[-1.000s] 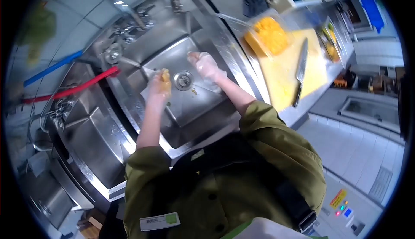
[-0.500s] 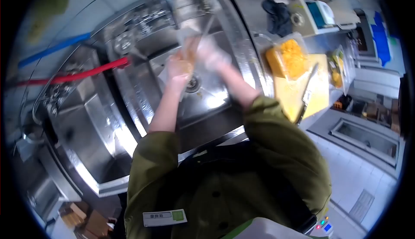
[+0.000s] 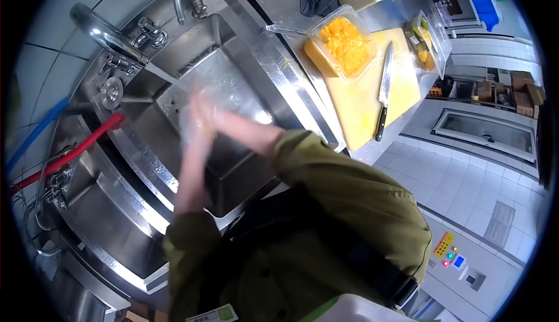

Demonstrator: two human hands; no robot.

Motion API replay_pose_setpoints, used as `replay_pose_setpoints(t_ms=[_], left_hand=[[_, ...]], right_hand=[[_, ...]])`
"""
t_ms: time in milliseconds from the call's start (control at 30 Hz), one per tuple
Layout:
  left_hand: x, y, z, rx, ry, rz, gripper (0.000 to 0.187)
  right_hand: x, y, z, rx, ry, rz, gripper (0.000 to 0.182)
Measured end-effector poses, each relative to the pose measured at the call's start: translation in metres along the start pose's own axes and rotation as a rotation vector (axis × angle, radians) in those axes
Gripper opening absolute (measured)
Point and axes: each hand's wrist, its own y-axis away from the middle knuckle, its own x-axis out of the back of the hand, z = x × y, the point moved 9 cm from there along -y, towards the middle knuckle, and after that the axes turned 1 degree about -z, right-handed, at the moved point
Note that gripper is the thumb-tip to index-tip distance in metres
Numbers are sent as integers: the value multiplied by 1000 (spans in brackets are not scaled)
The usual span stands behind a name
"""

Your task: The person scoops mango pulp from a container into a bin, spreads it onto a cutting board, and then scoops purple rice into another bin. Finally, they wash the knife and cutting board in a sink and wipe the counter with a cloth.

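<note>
While blurred, two hands [image 3: 198, 121], one sink [image 3: 233, 48]

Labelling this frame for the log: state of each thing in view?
left hand: blurred, pressed against the right, over the sink
right hand: blurred, gloved
sink: basin bare
faucet: water running
container: open, full of yellow fruit
knife: lying flat on cutting board

My hands [image 3: 201, 121] meet over the steel sink basin [image 3: 233, 89]; right of it, a black-handled knife [image 3: 383, 97] lies on the yellow cutting board [image 3: 364, 109], behind which sits a clear tub of orange fruit pieces [image 3: 343, 45].
</note>
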Motion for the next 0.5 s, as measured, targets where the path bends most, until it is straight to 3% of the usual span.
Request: replay_pose_setpoints(t_ms=[33, 67, 100, 200, 233, 300, 333, 400, 467, 500], left_hand=[[-19, -16, -87, 319, 762, 126, 64], [-41, -27, -107, 634, 1513, 237, 62], [-19, -29, -92, 275, 1173, 256, 66], [-25, -8, -31, 297, 781, 112, 65], [-24, -3, -42, 522, 769, 13, 61], [-31, -13, -81, 319, 1304, 273, 46], [-35, -14, -88, 326, 1247, 254, 41], [-53, -5, -92, 432, 1144, 145, 32], [-59, 6, -71, 403, 1063, 90, 27], [-61, 11, -58, 387, 1023, 63, 25]], right_hand=[[14, 26, 22, 231, -907, 93, 53], [32, 42, 45, 458, -1825, 200, 53], [25, 30, 34, 385, -2043, 71, 55], [-15, -50, 0, 394, -2229, -22, 59], [-18, -56, -8, 397, -2181, 58, 61], [-28, -32, -28, 270, -1871, 412, 64], [-29, -26, -28, 282, -1898, 392, 59], [-41, -39, -30, 390, -2167, 152, 52], [-63, -65, -40, 541, -2660, -268, 50], [-72, -66, -26, 480, -2672, -217, 52]])
